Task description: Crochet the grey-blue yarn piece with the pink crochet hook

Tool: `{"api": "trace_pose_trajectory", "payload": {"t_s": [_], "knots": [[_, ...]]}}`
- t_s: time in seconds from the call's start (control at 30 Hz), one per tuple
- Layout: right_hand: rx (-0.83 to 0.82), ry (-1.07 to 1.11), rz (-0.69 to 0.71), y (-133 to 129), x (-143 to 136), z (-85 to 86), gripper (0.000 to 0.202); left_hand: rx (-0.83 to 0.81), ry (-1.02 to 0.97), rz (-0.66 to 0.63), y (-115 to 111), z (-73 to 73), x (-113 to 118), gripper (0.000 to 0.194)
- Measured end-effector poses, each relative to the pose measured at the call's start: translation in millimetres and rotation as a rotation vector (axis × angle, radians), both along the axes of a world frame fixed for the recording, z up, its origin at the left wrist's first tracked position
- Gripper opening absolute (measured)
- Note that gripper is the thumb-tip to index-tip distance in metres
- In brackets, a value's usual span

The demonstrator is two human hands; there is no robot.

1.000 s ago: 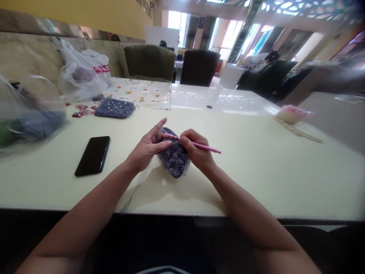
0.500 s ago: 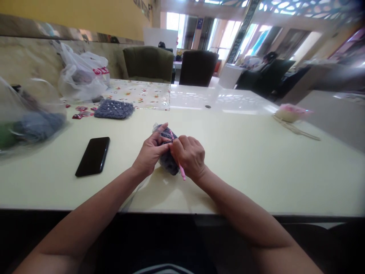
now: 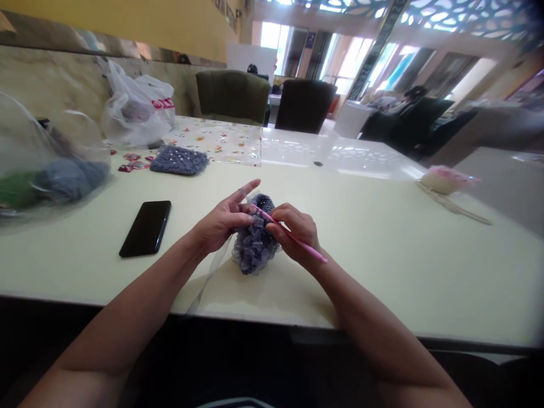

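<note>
A grey-blue crocheted piece (image 3: pixel 256 243) with a ruffled surface hangs just above the table, its dark opening at the top. My left hand (image 3: pixel 219 224) pinches its upper left edge between thumb and fingers, index finger stretched upward with a thin grey ribbon (image 3: pixel 209 277) round it. That ribbon runs down to the table's front edge. In my right hand (image 3: pixel 297 229) is a pink crochet hook (image 3: pixel 308 247), gripped between thumb and fingers; its tip meets the work beside my left thumb, and its handle points down to the right.
A black phone (image 3: pixel 145 229) lies left of my hands. Behind it are a flat grey crocheted piece (image 3: pixel 179 160), red wrappers (image 3: pixel 132 164) and two plastic bags (image 3: pixel 138 110) (image 3: pixel 63 175). A pink-and-cream bundle (image 3: pixel 448 180) with cord sits at the right. People sit farther back.
The crocheted piece has turned, showing its ruffles and opening. My right hand has shifted slightly right, and the hook now lies more level and more exposed. The view has moved a little left.
</note>
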State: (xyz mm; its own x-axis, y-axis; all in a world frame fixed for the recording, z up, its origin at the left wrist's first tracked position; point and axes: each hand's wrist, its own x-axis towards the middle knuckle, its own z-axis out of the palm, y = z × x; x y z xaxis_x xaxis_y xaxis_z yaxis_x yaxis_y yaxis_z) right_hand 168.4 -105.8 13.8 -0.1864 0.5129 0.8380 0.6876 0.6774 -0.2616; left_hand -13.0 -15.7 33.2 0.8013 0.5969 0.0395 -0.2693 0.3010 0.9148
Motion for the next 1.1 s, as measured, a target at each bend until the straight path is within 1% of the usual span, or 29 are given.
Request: {"api": "trace_pose_trajectory", "payload": {"t_s": [0.07,0.1,0.17,0.23,0.3,0.33,0.37,0.4,0.43,0.5,0.53,0.57,0.63,0.77,0.87,1.0,1.03,1.1], "knots": [[-0.027,-0.038,-0.005,0,0,1.3,0.016,0.06,0.02,0.004,-2,-2.1,1,0.095],[-0.031,-0.082,-0.036,0,-1,1.5,0.019,0.089,0.027,0.006,-4,-3.5,3,0.098],[-0.01,-0.203,-0.175,-1,-4,0.8,0.025,0.149,0.028,0.037,-9,-6.4,8,0.1],[0.058,-0.315,-0.385,-1,-10,-0.8,0.029,0.172,0.014,0.116,-15,-9.1,13,0.097],[0.147,-0.379,-0.56,-2,-17,-2.7,0.029,0.114,-0.006,0.193,-19,-11.1,17,0.088],[0.188,-0.395,-0.607,-3,-19,-3.7,0.029,0.057,-0.01,0.206,-21,-11.6,19,0.084],[0.223,-0.4,-0.623,-3,-20,-4.5,0.028,-0.01,-0.009,0.192,-21,-11.8,20,0.079],[0.253,-0.398,-0.605,-3,-20,-5.3,0.026,-0.077,-0.005,0.151,-20,-11.6,20,0.074],[0.274,-0.39,-0.554,-3,-18,-6.1,0.025,-0.136,0.002,0.087,-19,-11.0,19,0.07],[0.281,-0.363,-0.387,-2,-12,-7.2,0.024,-0.213,0.004,-0.049,-14,-9.0,15,0.067],[0.268,-0.34,-0.299,-1,-8,-7.6,0.024,-0.232,-0.003,-0.096,-11,-7.6,13,0.067],[0.25,-0.309,-0.225,0,-5,-7.6,0.024,-0.237,-0.016,-0.117,-8,-6.2,10,0.068],[0.194,-0.219,-0.132,2,-1,-6.3,0.021,-0.219,-0.044,-0.1,-3,-3.6,5,0.069],[0.061,-0.025,-0.019,-4,-2,2.7,0.013,-0.149,-0.071,-0.046,5,-0.8,-1,0.063],[-0.063,0.071,0.028,-12,-2,11.6,0.015,-0.119,-0.073,-0.043,8,-0.4,-4,0.058],[-0.301,0.248,0.136,-17,4,18.1,0.022,-0.087,-0.064,-0.057,8,-0.4,-3,0.056],[-0.34,0.293,0.16,-17,4,18.3,0.024,-0.066,-0.054,-0.055,7,-0.7,-2,0.056],[-0.354,0.339,0.158,-14,4,17.2,0.026,-0.011,-0.022,-0.037,5,-2.4,0,0.055]]}}
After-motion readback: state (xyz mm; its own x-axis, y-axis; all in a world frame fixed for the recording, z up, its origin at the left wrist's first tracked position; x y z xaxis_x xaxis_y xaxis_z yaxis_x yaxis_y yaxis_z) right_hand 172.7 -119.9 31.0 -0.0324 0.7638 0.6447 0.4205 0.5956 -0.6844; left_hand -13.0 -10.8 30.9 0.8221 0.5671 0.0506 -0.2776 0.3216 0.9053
